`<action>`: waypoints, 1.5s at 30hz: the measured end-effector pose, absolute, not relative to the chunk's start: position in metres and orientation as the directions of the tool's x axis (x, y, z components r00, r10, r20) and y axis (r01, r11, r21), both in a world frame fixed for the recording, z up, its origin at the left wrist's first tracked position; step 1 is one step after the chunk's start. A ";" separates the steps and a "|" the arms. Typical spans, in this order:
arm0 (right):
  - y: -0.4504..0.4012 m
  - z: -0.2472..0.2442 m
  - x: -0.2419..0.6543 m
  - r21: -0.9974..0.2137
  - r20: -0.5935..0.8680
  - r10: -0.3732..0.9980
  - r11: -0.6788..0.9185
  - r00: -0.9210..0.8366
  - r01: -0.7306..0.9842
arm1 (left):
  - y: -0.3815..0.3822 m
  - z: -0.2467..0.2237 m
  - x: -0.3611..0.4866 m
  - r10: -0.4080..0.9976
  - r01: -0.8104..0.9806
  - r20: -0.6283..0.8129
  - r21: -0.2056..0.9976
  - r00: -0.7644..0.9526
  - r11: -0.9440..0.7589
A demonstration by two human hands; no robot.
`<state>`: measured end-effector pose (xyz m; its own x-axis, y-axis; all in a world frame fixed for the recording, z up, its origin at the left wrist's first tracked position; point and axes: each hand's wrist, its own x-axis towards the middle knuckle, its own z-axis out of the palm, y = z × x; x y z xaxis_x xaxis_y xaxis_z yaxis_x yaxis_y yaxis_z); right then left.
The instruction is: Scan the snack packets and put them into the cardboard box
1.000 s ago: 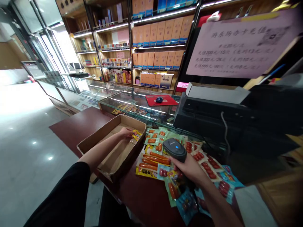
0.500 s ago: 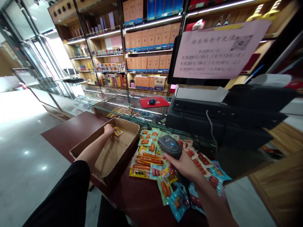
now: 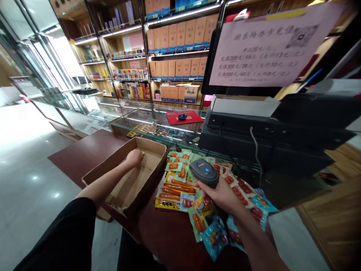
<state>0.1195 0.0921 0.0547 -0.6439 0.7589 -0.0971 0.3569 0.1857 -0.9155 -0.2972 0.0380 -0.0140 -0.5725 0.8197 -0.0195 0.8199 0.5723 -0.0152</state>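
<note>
The right hand wraps round a scanner above packaged sausages on the dark red table. At the scanner's nine o'clock, inside a cardboard box, the left hand meets a mostly hidden yellow packet; I cannot tell if it's pinched. Shelves stand at eleven, beyond the glass counter.

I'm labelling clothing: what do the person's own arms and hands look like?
The left hand and right hand are ungloved, with no watch visible. A plain black sleeve ends near the left elbow; no sleeve shows on the right forearm.
</note>
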 end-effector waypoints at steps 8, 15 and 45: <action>0.098 0.055 0.123 -0.941 -0.107 0.753 0.134 -0.649 0.310 | 0.044 -0.004 -0.292 0.814 0.814 0.036 -0.016 -0.580 0.580; 0.104 0.077 0.153 -0.956 -0.034 0.785 0.155 -0.618 0.250 | 0.043 0.055 -0.199 0.910 0.946 0.299 0.242 -0.286 0.218; 0.023 0.060 0.209 -0.969 -0.074 0.848 0.062 -0.524 0.237 | 0.015 0.020 -0.035 0.969 -0.157 -0.161 0.979 -0.189 0.132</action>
